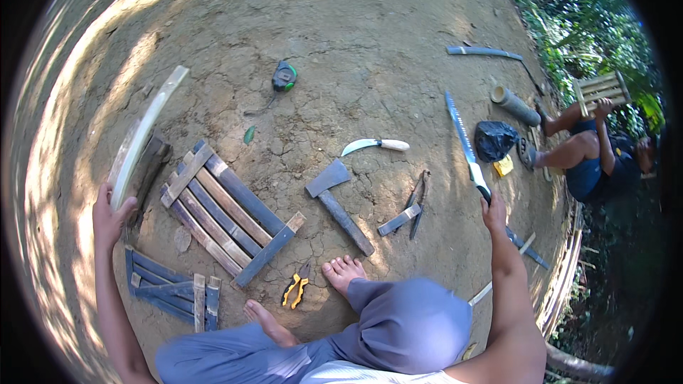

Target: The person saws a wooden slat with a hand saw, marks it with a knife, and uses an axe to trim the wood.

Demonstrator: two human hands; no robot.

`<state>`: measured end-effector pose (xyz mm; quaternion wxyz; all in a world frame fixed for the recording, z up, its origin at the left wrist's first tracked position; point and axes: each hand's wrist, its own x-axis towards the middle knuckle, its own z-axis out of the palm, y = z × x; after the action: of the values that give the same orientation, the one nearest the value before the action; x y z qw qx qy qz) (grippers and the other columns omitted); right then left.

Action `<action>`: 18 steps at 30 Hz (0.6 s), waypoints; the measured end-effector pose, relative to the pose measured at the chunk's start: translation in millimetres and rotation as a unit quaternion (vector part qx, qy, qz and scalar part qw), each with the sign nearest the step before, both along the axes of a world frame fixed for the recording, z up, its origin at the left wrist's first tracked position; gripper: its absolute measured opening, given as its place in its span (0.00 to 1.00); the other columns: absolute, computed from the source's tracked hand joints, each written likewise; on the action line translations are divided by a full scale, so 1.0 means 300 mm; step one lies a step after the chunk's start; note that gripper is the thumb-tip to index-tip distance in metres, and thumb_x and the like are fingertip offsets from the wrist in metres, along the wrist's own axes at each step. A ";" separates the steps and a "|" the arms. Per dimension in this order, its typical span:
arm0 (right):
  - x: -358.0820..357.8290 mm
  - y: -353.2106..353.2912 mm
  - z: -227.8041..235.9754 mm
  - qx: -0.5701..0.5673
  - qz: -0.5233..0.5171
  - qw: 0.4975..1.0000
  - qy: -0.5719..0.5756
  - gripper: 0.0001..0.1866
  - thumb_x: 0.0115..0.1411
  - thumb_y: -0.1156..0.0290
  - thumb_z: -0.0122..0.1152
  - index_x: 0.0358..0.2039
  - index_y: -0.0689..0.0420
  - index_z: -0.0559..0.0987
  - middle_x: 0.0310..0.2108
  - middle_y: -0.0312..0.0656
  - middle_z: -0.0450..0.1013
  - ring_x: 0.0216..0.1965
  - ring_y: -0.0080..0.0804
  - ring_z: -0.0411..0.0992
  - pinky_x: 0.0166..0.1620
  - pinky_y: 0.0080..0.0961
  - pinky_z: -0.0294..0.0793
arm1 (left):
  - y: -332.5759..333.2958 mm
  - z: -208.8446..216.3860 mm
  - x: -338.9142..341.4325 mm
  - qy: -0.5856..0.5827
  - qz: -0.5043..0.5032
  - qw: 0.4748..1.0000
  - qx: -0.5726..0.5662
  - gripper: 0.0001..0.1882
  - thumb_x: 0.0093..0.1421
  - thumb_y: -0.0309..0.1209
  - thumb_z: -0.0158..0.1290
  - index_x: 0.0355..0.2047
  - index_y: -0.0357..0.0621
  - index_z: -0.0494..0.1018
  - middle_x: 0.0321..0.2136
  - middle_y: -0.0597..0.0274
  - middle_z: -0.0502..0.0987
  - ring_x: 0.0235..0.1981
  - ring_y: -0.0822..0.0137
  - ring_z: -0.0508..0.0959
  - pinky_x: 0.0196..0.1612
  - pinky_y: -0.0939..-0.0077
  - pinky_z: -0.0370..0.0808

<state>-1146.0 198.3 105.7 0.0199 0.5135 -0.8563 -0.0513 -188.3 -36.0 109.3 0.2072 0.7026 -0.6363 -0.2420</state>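
My left hand (109,222), raised at the left, is closed around the lower end of a long split bamboo strip (146,126), which points up and away. On the right, my right hand (494,215) grips the dark handle of a hand saw (465,144); its toothed blade points away from me, apart from the bamboo. Beside the strip lies a dark wooden log (153,169), partly hidden. Between my hands, a slatted bamboo panel (231,217) rests on the ground, with a smaller slatted bamboo frame (167,290) nearer me.
On the dirt lie an axe (344,219), a curved knife (377,145), yellow-handled pliers (295,289), a tape measure (284,76) and bamboo pieces (402,219). At right are a black plastic bag (495,140), a bamboo tube (515,105) and a seated person (597,149) holding a slatted piece.
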 end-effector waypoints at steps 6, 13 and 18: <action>0.041 -0.422 -0.076 -0.053 0.193 0.980 0.007 0.30 0.63 0.62 0.66 0.64 0.54 0.71 0.57 0.51 0.71 0.58 0.53 0.70 0.59 0.47 0.69 | 0.095 0.282 -0.347 -0.094 -0.112 0.987 0.069 0.17 0.62 0.37 0.62 0.44 0.42 0.71 0.38 0.45 0.80 0.42 0.44 0.81 0.45 0.54 0.76; 1.303 -0.852 0.352 -0.155 0.645 0.737 -0.131 0.35 0.61 0.46 0.64 0.64 0.50 0.72 0.61 0.49 0.69 0.66 0.48 0.64 0.65 0.48 0.63 | 0.202 0.409 -0.700 -0.160 -0.222 0.949 0.156 0.17 0.70 0.47 0.48 0.41 0.47 0.75 0.32 0.50 0.80 0.38 0.43 0.80 0.38 0.46 0.74; 1.632 -0.904 0.207 0.115 0.698 0.667 -0.234 0.23 0.68 0.43 0.54 0.44 0.51 0.78 0.27 0.48 0.78 0.32 0.53 0.78 0.36 0.49 0.76 | 0.332 0.402 -0.738 -0.199 -0.130 0.961 0.140 0.19 0.70 0.49 0.48 0.38 0.45 0.73 0.26 0.48 0.80 0.32 0.41 0.81 0.33 0.44 0.74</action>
<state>-656.3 -72.8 167.8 -0.2102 0.9544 -0.2118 0.0016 -409.7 63.7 230.0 -0.0572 0.6698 -0.7102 -0.2089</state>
